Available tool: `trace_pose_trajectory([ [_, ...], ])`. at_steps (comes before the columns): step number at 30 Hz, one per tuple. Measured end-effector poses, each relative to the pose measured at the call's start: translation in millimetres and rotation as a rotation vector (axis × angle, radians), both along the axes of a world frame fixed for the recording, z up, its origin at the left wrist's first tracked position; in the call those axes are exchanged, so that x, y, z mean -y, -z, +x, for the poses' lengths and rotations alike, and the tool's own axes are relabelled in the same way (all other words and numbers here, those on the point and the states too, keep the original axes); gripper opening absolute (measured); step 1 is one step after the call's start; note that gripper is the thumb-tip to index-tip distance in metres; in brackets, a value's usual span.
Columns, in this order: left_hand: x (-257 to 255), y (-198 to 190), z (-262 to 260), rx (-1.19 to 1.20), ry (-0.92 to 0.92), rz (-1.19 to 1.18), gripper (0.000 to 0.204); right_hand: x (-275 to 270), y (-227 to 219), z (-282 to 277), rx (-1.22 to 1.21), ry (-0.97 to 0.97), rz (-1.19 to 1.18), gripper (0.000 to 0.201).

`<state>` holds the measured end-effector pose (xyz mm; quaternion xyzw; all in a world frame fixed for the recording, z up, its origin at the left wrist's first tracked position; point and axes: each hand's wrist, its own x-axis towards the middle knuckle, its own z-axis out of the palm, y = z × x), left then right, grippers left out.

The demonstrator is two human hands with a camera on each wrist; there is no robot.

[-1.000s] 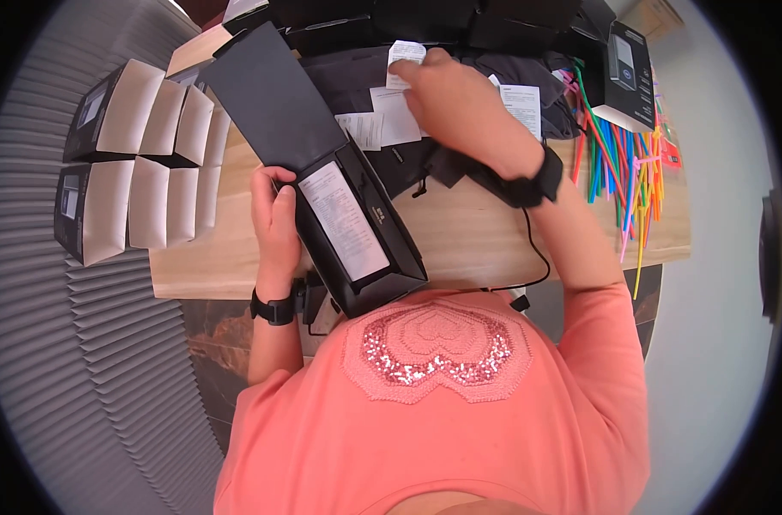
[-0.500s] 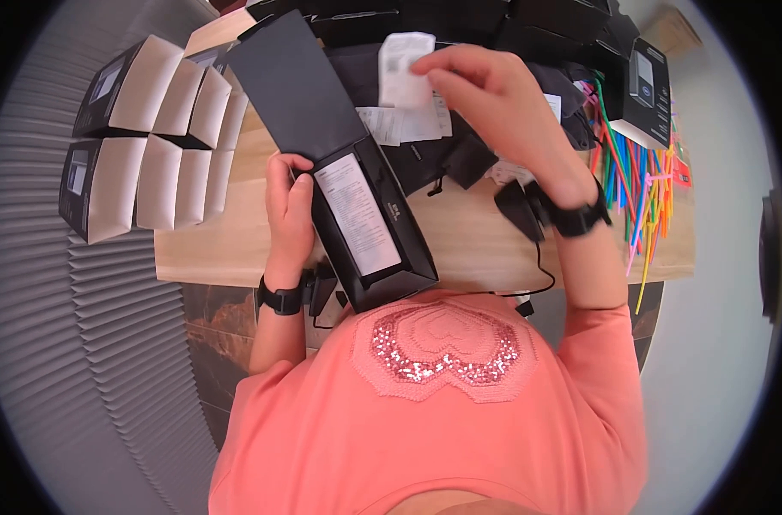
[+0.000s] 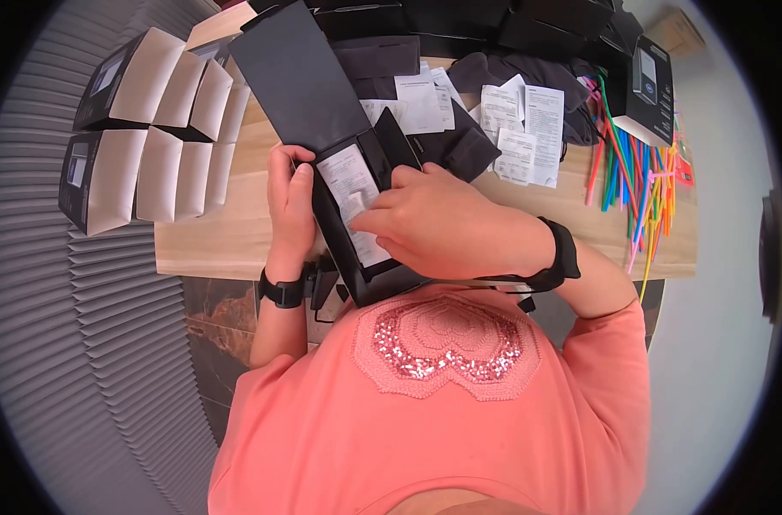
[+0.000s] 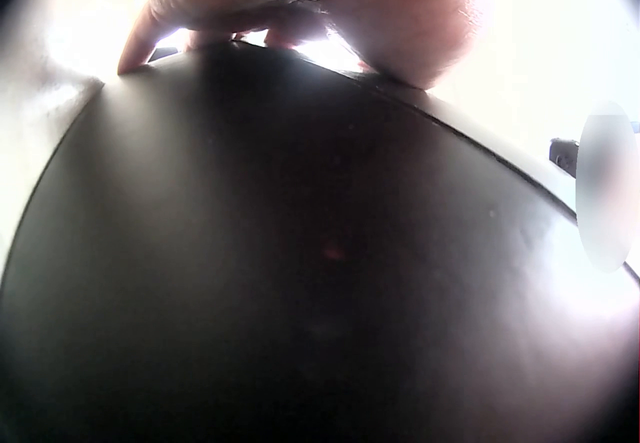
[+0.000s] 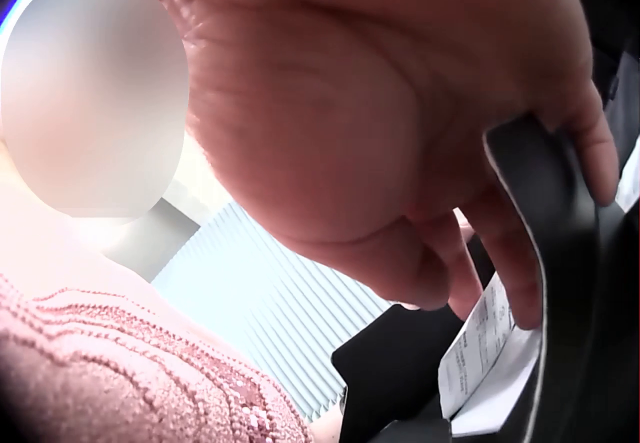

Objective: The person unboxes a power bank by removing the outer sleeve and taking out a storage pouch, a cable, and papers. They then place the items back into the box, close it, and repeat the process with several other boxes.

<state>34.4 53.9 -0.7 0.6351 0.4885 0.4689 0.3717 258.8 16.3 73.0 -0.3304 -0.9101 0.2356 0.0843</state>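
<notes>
My left hand (image 3: pixel 291 202) grips the left edge of a long black box (image 3: pixel 318 202), its lid (image 3: pixel 297 73) standing up and back. In the left wrist view my left hand (image 4: pixel 320 13) lies at the top edge of the box's dark side (image 4: pixel 250 243). Inside lies a printed sheet (image 3: pixel 346 174). My right hand (image 3: pixel 455 223) reaches over the right wall, its fingertips pinching a small white slip (image 3: pixel 357 202) against that sheet. In the right wrist view, fingers of my right hand (image 5: pixel 370 133) reach down to printed paper (image 5: pixel 480 348); the slip's lower part is hidden.
White-sided boxes (image 3: pixel 116 184) stand at the left. Printed leaflets (image 3: pixel 544 133) and dark pouches (image 3: pixel 378 56) lie behind the open box. Colourful straws (image 3: pixel 636 184) and another black box (image 3: pixel 648 86) are at the right; more black boxes (image 3: pixel 451 21) line the back.
My right hand has lifted a white slip from the leaflets at the back and brought it down into the black box. My left hand keeps its hold on the box's edge.
</notes>
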Motion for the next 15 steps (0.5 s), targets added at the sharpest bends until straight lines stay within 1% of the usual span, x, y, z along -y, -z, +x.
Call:
trace_pose_trajectory([
  [1,-0.3,0.3,-0.5,0.000,0.000,0.000,0.019,1.6,-0.9,-0.4,-0.009,0.014,0.052,0.022],
  [2,-1.4,0.8,-1.0,-0.017,0.000,0.021,0.020,3.5,-2.1,-0.1,-0.008,0.012,0.053,0.022],
  [4,-3.5,6.8,-2.9,-0.033,-0.006,0.040,0.021,8.3,-3.7,3.9,-0.056,0.104,0.144,0.027],
  [5,-5.7,14.9,-4.7,0.106,0.007,-0.019,0.023,9.8,-3.7,7.1,-0.056,0.099,0.143,0.027],
  [6,-6.5,19.3,-5.8,0.245,0.020,-0.076,0.025,11.3,-3.4,11.6,-0.230,0.142,0.193,0.027],
  [7,-5.6,17.1,-4.7,0.246,0.015,-0.076,0.025,13.2,-3.1,16.5,-0.403,0.185,0.240,0.028],
  [8,-4.7,12.5,-2.5,0.215,-0.005,-0.103,0.025,17.4,-3.7,21.3,-0.403,0.180,0.240,0.028],
  [10,-3.7,9.6,-1.3,0.186,-0.027,-0.126,0.026,28.9,-6.1,30.0,-0.399,0.364,0.178,0.052],
  [11,-3.6,9.0,-1.8,0.125,-0.008,-0.071,0.026,33.3,-4.1,33.5,-0.399,0.360,0.180,0.052],
  [12,-3.5,8.6,-1.9,0.065,0.011,-0.015,0.026,37.7,1.1,36.3,-0.417,0.349,0.072,0.059],
  [13,-2.9,8.7,-1.5,0.067,0.007,-0.012,0.026,41.1,6.4,37.9,-0.433,0.337,-0.038,0.066],
  [15,-1.2,10.2,-0.7,0.063,0.008,-0.076,0.031,45.6,15.4,39.0,-0.402,0.261,-0.131,0.068],
])
